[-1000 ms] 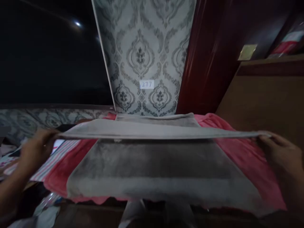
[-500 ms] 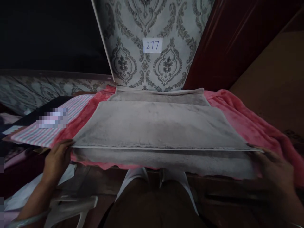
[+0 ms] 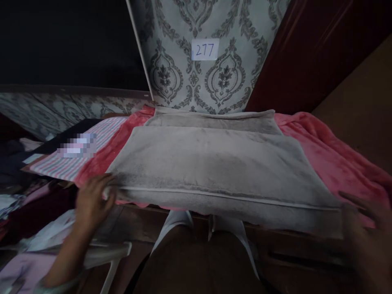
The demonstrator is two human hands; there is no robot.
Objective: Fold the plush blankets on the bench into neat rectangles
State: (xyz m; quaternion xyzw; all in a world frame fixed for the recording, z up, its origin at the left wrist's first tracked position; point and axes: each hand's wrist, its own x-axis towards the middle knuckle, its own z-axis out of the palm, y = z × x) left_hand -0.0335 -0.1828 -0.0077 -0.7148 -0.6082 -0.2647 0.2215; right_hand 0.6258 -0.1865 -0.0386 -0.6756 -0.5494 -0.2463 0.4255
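Plush cloth on a desk (image 3: 200,219), seen from your own head. The grey plush blanket (image 3: 214,163) lies across the middle, spanning from near the back edge to the front edge; a red-pink plush blanket (image 3: 330,163) lies beneath it and shows at both sides. Toward the left end is a striped cloth (image 3: 58,161). The blanket's upper panel covers most of the layer below, leaving a strip exposed at the back and another beyond the pale hem (image 3: 199,192) at the front.

Your left hand (image 3: 94,200) has its grip closed on the grey blanket's front left corner, thumb and fingers pinching the edge. Your right hand (image 3: 366,228) is blurred at the front right corner; whether its grip holds cloth or only touches it, you cannot tell here.

For good alignment, the hem should run parallel to the desk's front edge; the front strip appears wider toward the right, so check both corners. Tension the hem evenly between the hands, then smooth outward from the centre, since plush pile probably clings and drags the lower layer along.
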